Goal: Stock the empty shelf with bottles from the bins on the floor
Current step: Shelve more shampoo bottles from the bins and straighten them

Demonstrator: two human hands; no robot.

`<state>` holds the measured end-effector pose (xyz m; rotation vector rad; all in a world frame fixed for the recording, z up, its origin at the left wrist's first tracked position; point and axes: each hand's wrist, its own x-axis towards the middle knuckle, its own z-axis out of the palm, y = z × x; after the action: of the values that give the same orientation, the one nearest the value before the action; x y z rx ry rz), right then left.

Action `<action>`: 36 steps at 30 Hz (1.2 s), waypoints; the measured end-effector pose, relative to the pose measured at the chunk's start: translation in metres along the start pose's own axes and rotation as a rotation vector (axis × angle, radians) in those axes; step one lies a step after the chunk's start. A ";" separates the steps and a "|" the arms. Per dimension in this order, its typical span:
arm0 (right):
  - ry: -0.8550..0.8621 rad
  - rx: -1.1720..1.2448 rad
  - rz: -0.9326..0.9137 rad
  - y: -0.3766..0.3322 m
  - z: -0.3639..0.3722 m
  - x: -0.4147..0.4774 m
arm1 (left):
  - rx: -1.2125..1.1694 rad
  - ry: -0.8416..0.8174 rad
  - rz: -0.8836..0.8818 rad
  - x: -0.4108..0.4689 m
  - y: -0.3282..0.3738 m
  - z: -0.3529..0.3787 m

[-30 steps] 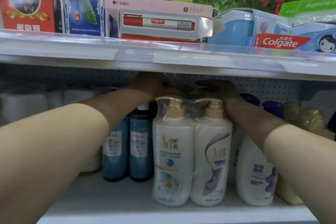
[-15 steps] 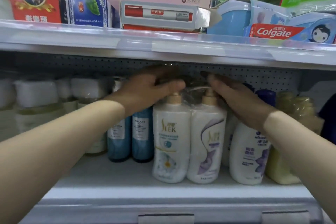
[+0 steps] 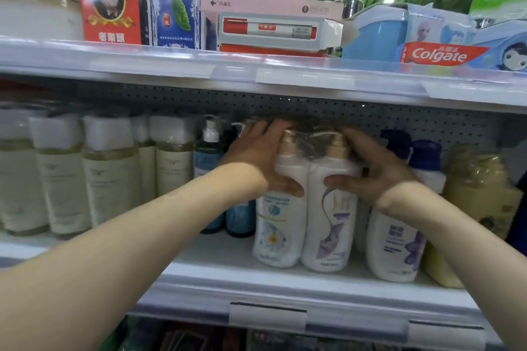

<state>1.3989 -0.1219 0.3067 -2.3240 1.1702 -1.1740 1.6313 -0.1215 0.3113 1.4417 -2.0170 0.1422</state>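
The left hand [image 3: 256,159] and right hand [image 3: 376,168] clasp the wrapped twin pack [image 3: 305,214], upright on the shelf [image 3: 256,273]. On both sides of it other bottles [image 3: 393,242] stand; the bins are unseen, so perhaps little remains.

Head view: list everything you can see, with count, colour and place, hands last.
twin pack: one, white pump bottles in clear wrap, middle shelf centre.
pale bottles: at least five, cream, white caps, middle shelf left.
blue bottles: two, blue, left of twin pack.
white bottle: one, purple label, right of twin pack.
yellow bottles: count unclear, yellow, far right.
red box: one, red, top shelf left.
blue box: one, blue, beside red box.
pink box: one, pink, top shelf centre.
Colgate box: one, red, top shelf right.
left hand, right hand: two, gripping twin pack near its top.
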 end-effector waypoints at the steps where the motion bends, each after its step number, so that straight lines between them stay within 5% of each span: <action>1: -0.008 -0.006 0.011 -0.001 -0.001 0.001 | 0.013 0.002 -0.009 0.001 0.000 0.000; 17: 0.059 0.009 0.008 0.002 -0.004 -0.012 | 0.193 -0.018 -0.033 -0.003 0.012 -0.004; 26: 0.395 -0.053 -0.069 0.008 -0.090 -0.081 | 0.052 0.093 0.116 -0.013 0.086 0.002; 36: 0.260 -0.031 0.034 0.040 -0.122 -0.093 | -0.101 0.046 0.073 0.015 0.161 0.035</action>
<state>1.2514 -0.0636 0.3106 -2.2127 1.3155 -1.4898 1.4718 -0.0859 0.3357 1.2915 -2.0109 0.1025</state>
